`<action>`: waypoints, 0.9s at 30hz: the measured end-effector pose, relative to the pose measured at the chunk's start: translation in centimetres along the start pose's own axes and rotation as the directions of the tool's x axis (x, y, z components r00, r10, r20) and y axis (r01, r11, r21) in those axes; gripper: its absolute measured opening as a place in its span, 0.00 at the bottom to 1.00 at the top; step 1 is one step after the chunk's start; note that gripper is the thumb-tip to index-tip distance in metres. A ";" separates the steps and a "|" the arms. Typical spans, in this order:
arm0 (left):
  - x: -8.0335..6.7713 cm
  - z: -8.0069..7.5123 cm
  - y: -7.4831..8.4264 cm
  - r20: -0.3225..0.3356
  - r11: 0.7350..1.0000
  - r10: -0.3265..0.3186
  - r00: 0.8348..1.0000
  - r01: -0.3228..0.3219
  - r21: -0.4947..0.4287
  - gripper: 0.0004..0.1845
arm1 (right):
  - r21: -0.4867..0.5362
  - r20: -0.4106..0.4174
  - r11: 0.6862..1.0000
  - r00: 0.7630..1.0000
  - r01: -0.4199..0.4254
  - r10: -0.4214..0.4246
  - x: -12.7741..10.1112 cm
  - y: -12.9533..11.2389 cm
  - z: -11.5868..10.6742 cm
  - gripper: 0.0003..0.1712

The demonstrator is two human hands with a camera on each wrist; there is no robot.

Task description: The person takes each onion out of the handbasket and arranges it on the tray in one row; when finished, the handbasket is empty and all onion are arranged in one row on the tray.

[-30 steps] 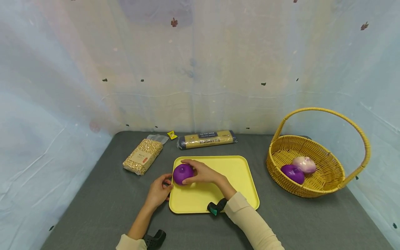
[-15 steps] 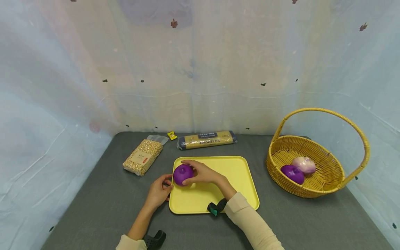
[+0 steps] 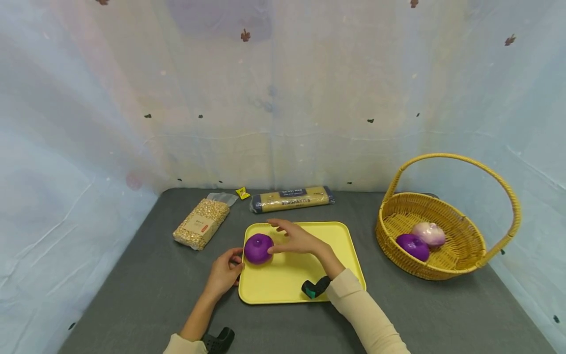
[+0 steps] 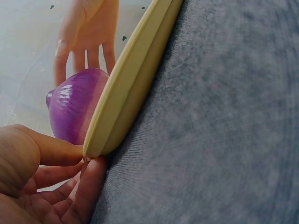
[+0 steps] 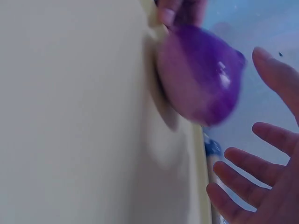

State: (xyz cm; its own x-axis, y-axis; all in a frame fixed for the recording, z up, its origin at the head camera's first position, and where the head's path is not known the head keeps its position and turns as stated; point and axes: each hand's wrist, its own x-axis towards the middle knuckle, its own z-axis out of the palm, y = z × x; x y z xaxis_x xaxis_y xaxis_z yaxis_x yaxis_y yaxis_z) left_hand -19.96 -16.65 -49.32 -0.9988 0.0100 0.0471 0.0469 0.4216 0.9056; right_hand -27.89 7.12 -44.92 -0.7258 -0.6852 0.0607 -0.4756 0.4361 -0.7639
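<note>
Pale cloth backdrop (image 3: pixel 309 73), dark leaf-like specks on it, behind a gray-covered table (image 3: pixel 155 290). Clock read from the middle of the yellow tray (image 3: pixel 283 282), head view, 12 pointing at the backdrop. Tray is shallow with a raised rim and holds one purple onion (image 3: pixel 258 250), sitting near 10 o'clock just inside the rim, upright, nub up, paler toward the underside. Left hand (image 3: pixel 224 272) at 9 o'clock, outside the tray, pinching the rim: thumb on top, fingers curled underneath in the left wrist view. Right hand (image 3: pixel 302 239) over the tray toward 12, fingers spread and apart, palm side facing the onion, gripping nothing; right wrist view shows a gap between thumb and onion. Wicker basket (image 3: pixel 400 259) at 3 o'clock, well apart from the tray, tall arched handle up; two items in it, second purple bulb (image 3: pixel 411 248) at the basket's own 8 o'clock and pale pink bulb (image 3: pixel 431 234) nearer its middle, right beside each other, can't tell if touching. Clear grain bag (image 3: pixel 203 221) lying at 10, full of pale kernels, label with a small red patch. Small yellow packet (image 3: pixel 242 192) at 11, near the bag's clear end. Spaghetti pack (image 3: pixel 294 199) lying flat at 12, just beyond the tray's far rim, dark ends, contents covered by printed wrapper.
</note>
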 end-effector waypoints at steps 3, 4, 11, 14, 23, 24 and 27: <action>0.1 0.0 -0.1 0.000 1.000 -0.001 1.000 0.001 0.002 0.21 | 0.009 -0.029 1.000 0.999 -0.017 0.018 -0.8 -0.1 -1.4 0.45; 0.0 0.0 -0.2 0.002 1.000 0.001 1.000 -0.001 0.000 0.21 | 0.015 -0.041 1.000 0.999 -0.024 0.024 -1.1 -0.1 -1.8 0.45; 0.1 0.1 -0.4 0.003 1.000 -0.002 1.000 0.002 -0.005 0.20 | -0.007 -0.134 0.998 0.989 -0.063 0.062 -2.8 0.2 -4.4 0.45; 0.1 0.1 -0.4 0.003 1.000 -0.002 1.000 0.002 -0.011 0.20 | -0.008 -0.163 0.998 0.984 -0.070 0.068 -3.5 0.1 -5.4 0.45; 0.0 0.1 -0.1 0.007 1.000 -0.012 1.000 0.012 -0.010 0.20 | 0.006 -0.235 0.999 0.971 -0.034 0.034 -5.0 0.1 -7.3 0.44; 0.0 0.1 -0.1 0.007 1.000 -0.012 1.000 0.012 -0.009 0.20 | 0.004 -0.241 0.999 0.970 -0.035 0.035 -5.2 0.2 -7.5 0.43; 0.0 0.0 -0.1 0.001 1.000 -0.016 1.000 0.016 -0.001 0.20 | -0.002 -0.260 0.999 0.965 -0.041 0.039 -5.6 0.2 -8.0 0.42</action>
State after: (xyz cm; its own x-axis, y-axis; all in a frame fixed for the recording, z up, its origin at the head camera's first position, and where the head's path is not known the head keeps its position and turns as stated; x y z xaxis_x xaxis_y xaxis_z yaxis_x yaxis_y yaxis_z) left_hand -19.94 -16.65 -49.43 -0.9995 0.0045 0.0324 0.0313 0.4209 0.9065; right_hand -27.89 15.76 -40.25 -0.8482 -0.4921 0.1962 -0.4465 0.4649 -0.7645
